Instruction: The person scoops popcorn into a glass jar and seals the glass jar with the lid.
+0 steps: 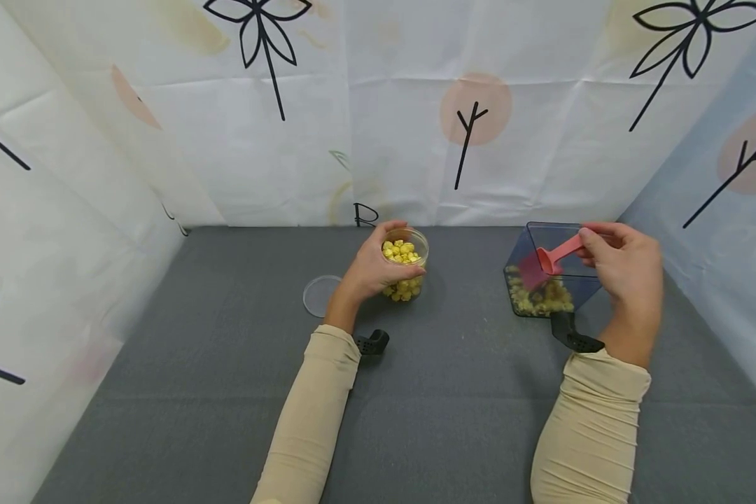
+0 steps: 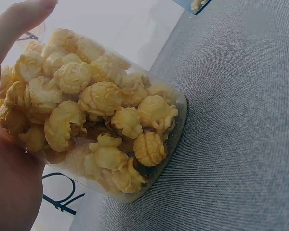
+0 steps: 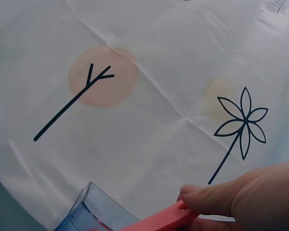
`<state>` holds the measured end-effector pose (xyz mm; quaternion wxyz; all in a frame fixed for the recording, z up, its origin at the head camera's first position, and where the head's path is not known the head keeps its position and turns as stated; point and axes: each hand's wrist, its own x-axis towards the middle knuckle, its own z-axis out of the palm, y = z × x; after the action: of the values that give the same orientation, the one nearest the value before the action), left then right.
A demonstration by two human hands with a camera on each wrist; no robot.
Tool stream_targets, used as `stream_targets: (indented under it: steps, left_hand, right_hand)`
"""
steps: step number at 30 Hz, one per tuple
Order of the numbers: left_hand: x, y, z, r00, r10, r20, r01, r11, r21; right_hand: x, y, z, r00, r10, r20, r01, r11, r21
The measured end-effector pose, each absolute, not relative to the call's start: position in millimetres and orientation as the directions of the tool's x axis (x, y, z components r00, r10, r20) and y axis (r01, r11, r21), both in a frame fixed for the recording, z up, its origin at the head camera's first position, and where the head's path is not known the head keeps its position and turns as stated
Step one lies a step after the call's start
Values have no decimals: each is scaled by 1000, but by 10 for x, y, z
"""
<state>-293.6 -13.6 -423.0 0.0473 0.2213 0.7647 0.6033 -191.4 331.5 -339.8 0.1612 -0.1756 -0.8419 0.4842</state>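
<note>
A clear jar of yellow popcorn [image 1: 404, 288] stands on the grey table, and my left hand [image 1: 378, 262] grips it round the side near its top. In the left wrist view the popcorn [image 2: 101, 101] shows through the jar's wall, with the thumb across it. My right hand [image 1: 626, 262] pinches the handle of a pink scoop [image 1: 565, 250]. The scoop's head is inside a bluish see-through bin [image 1: 586, 288], over the popcorn [image 1: 535, 297] at its bottom. In the right wrist view only the scoop's handle [image 3: 159, 219] and the bin's corner [image 3: 89, 207] show.
A clear round lid [image 1: 320, 295] lies on the table left of the jar, beside my left wrist. Printed white cloth [image 1: 390, 154] hangs behind the table and along both sides. A black wrist mount [image 1: 570, 334] on my right arm sits close to the bin's front.
</note>
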Motion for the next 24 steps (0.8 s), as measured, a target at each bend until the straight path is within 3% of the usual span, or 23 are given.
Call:
stream_targets:
  steps: [10,17,24]
  left_hand:
    - [-2942,-141,-4226,-896,398,197,282,168,944]
    - [-2942,-157,-4223,-897,398,192,278,171,945]
    - [-2914,-181,-4173,-905,404,131,251,260,932]
  right_hand:
    - [-1920,3305,-3381,-860,509,35,194,390,-900]
    - [-1921,3275,-3343,-833,551,44,164,322,-933]
    - [-1895,3187,-3282,-845,531,67,148,353,-924]
